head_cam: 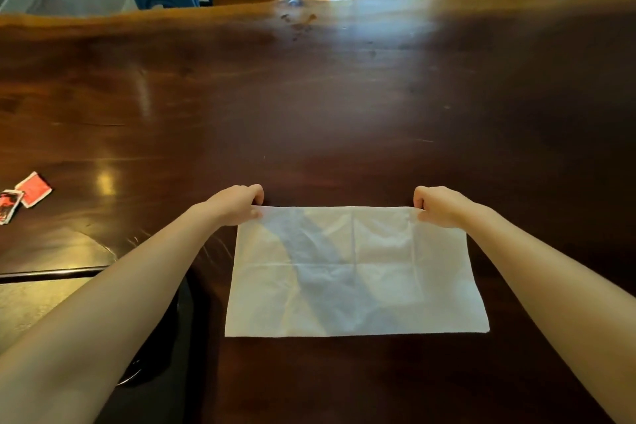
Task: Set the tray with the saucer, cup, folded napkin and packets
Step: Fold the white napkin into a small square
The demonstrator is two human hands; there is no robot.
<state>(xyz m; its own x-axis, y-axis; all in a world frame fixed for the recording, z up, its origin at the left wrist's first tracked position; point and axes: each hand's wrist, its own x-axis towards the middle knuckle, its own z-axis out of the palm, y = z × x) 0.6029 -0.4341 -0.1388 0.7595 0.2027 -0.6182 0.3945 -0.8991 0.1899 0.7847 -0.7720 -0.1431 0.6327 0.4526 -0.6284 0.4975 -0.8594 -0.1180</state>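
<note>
Both hands pinched the napkin's far corners, left hand and right hand, each grip closed on paper. It lay flat near the table's near edge: thin, limp, tearable, probably best folded by its corners.

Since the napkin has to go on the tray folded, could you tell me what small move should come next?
Probably bring the far edge toward the near edge: the napkin lies open and flat on the table, and the left hand and right hand each pinch a far corner.
</note>
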